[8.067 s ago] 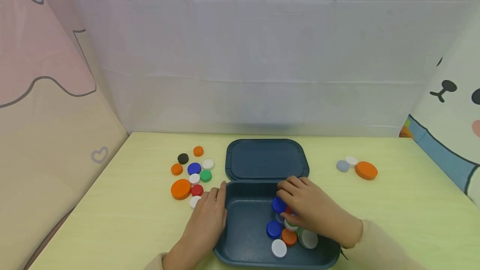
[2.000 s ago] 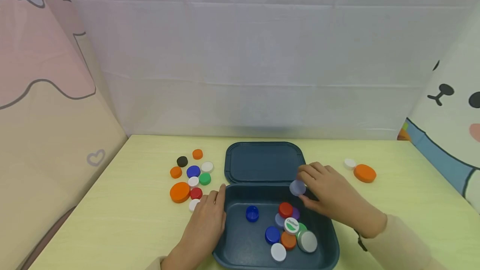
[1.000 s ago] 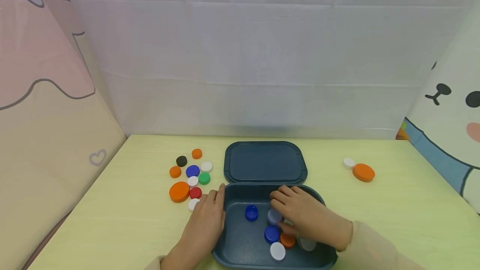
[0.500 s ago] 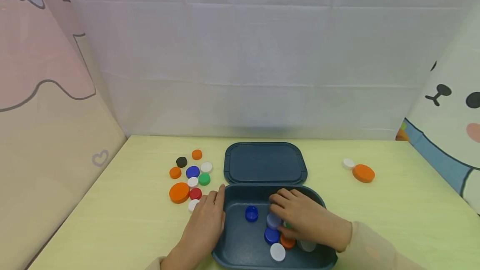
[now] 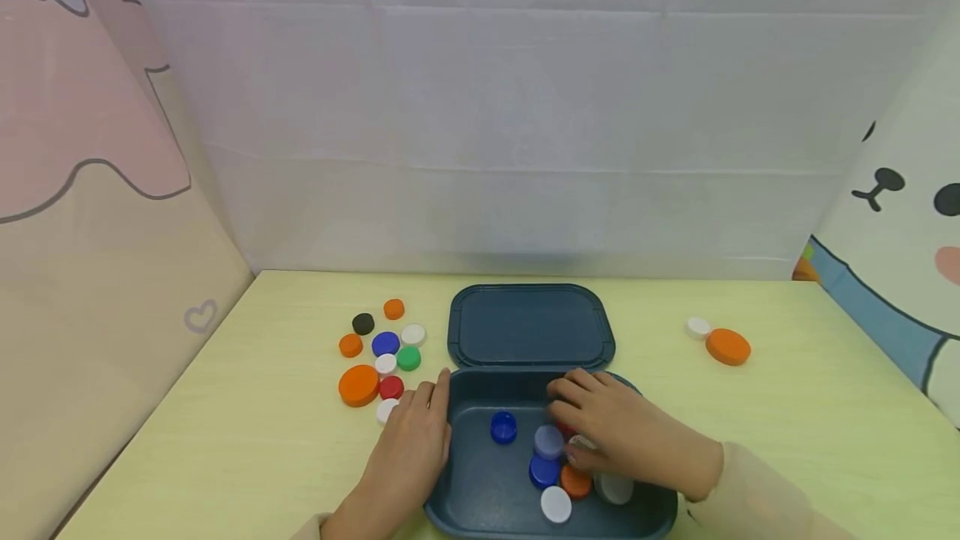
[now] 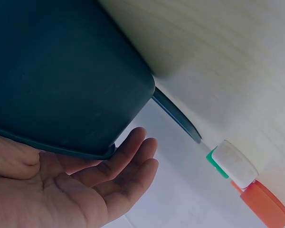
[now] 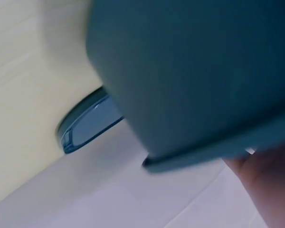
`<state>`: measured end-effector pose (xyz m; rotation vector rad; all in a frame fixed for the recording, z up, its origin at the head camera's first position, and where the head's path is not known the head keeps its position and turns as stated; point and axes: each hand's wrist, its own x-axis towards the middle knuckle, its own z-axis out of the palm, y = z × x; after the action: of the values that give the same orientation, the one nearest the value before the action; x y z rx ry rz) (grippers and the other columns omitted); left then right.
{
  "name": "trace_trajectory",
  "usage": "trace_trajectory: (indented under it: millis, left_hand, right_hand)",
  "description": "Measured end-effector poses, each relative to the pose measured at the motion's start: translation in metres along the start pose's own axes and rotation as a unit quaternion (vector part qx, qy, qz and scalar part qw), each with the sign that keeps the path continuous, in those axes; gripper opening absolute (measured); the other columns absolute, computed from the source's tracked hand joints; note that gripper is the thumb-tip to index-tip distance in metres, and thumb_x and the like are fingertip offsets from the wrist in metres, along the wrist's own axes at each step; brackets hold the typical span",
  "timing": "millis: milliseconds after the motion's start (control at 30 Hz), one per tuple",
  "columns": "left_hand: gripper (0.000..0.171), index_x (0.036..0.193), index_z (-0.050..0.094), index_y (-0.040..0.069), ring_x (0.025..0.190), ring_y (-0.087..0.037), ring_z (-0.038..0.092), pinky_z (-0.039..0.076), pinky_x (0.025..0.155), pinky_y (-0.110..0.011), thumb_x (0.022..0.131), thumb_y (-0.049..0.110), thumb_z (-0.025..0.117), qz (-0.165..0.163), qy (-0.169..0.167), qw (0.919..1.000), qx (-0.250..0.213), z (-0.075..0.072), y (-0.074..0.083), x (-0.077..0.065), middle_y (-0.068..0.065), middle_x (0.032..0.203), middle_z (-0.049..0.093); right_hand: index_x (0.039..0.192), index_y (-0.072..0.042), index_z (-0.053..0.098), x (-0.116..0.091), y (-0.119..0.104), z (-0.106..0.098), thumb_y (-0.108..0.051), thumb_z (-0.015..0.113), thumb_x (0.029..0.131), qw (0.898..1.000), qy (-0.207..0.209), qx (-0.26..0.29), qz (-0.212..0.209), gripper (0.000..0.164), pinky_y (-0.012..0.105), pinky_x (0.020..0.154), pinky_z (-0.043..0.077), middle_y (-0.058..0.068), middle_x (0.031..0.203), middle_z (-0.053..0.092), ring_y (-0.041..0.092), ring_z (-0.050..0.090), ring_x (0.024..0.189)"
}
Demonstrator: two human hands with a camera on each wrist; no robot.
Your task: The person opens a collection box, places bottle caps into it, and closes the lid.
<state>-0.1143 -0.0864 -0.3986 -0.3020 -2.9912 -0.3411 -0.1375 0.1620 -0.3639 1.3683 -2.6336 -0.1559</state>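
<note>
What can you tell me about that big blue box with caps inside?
The box is dark blue and rectangular, with rounded corners and a rim, and looks like plastic. It stands open and upright on the table, in front of a matching lid. Colored caps lie inside. The left hand touches its left rim; the right hand reaches in.

The table (image 5: 652,315) leaves a way between the lid (image 5: 531,327) and the white bottle cap (image 5: 697,327) at far right. Inside the container (image 5: 480,486), room surrounds the leftmost blue bottle cap (image 5: 503,427); the left hand (image 5: 408,450) bars the left side, the right hand (image 5: 618,433) the right.
</note>
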Motion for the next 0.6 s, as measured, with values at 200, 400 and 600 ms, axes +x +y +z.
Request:
trace_trajectory:
  millis: [200,400,600]
  left_hand:
    - [0.058,0.135,0.040,0.004,0.098,-0.024,0.053,0.050,0.087,-0.036,0.085,0.020,0.063,-0.003,-0.006,1.0000,0.001,0.001,0.000,0.000,-0.013,0.116,0.056]
    - [0.057,0.135,0.040,0.004,0.097,-0.024,0.053,0.050,0.087,-0.036,0.085,0.020,0.063,-0.004,-0.006,1.0000,0.001,0.001,0.000,0.000,-0.013,0.115,0.056]
    - [0.056,0.134,0.041,0.003,0.095,-0.024,0.052,0.050,0.086,-0.036,0.085,0.019,0.062,0.002,0.000,1.0000,-0.001,0.002,-0.001,0.001,-0.013,0.113,0.056]
  right_hand:
    - [0.098,-0.017,0.059,-0.008,0.010,-0.006,-0.032,0.069,0.077,0.999,0.037,0.004,0.014,0.028,0.034,0.079,0.048,0.001,0.109,0.057,0.016,0.049,0.097]
    - [0.099,-0.014,0.061,-0.017,0.030,-0.005,-0.028,0.072,0.074,0.996,0.076,-0.014,0.037,0.032,0.034,0.075,0.049,0.003,0.106,0.059,0.018,0.052,0.095]
    - [0.097,-0.013,0.061,-0.027,0.050,-0.003,-0.023,0.077,0.069,0.990,0.126,-0.022,0.058,0.034,0.033,0.072,0.049,0.002,0.101,0.060,0.018,0.053,0.092]
